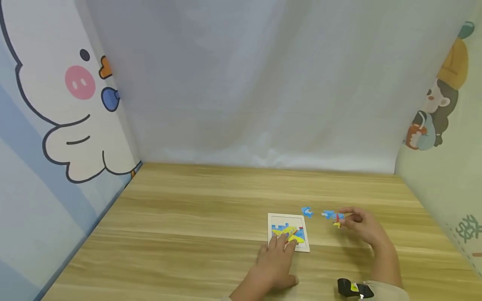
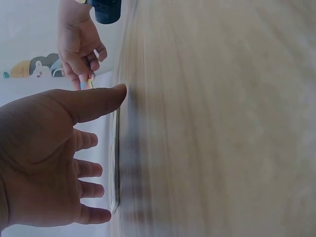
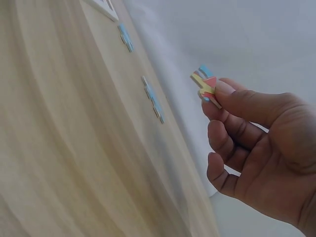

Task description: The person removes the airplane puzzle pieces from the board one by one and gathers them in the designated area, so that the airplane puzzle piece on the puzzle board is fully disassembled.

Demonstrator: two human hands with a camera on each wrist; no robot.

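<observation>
My right hand pinches a jigsaw piece between thumb and index finger, raised above the table. The piece is yellow, red and blue, and the fingers cover part of it. My left hand has its fingertips on the lower part of a white-framed jigsaw puzzle board, fingers extended and thumb out to the side. In the board, a yellow airplane picture on blue is partly filled in, with bare backing along the top. The left fingers hide its lower edge.
One blue jigsaw piece lies off the board's upper right corner. Further right, more blue pieces lie close to the right hand. A black strapped device sits at the right wrist. A pale curtain hangs behind the wooden table.
</observation>
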